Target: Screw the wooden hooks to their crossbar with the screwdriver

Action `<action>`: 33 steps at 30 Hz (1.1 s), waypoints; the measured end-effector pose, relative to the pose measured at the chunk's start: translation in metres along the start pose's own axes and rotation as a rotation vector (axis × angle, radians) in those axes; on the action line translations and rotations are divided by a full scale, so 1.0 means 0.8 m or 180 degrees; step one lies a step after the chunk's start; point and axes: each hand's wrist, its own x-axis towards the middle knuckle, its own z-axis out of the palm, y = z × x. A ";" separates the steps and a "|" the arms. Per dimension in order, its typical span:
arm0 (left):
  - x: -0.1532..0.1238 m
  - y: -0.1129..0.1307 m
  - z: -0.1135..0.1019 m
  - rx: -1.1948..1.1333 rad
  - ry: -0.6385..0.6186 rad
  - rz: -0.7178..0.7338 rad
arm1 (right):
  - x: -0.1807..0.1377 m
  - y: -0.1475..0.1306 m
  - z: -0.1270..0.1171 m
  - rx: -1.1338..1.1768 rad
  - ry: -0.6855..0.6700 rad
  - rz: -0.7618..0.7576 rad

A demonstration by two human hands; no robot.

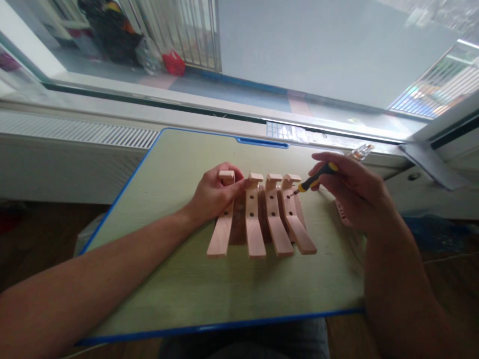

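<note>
- Your left hand (214,195), centre of frame, is closed over the leftmost of four pale curved wooden hook pieces (262,214); fingers wrap its top end, grip snug on the wood.
- The hooks sit side by side on a darker wooden backing, centre of the green blue-edged worktop (168,279).
- Your right hand (354,192), right of centre, has its grip shut around a small yellow-and-black screwdriver (316,178).
- The screwdriver tip points left and down, touching the upper part of the rightmost hook.
- White radiator grille (75,130) along the upper left, below the window.
</note>
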 end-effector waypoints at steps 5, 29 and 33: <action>0.000 0.006 -0.001 0.0068 0.0011 -0.0038 | 0.001 0.002 0.004 0.0123 0.0101 0.0083; 0.000 0.009 0.003 -0.0097 -0.0036 -0.0007 | 0.002 0.012 0.013 -0.0420 0.0208 -0.0262; 0.000 0.008 0.003 -0.0103 -0.0069 -0.0034 | 0.003 0.025 0.016 -0.0264 0.0311 -0.0569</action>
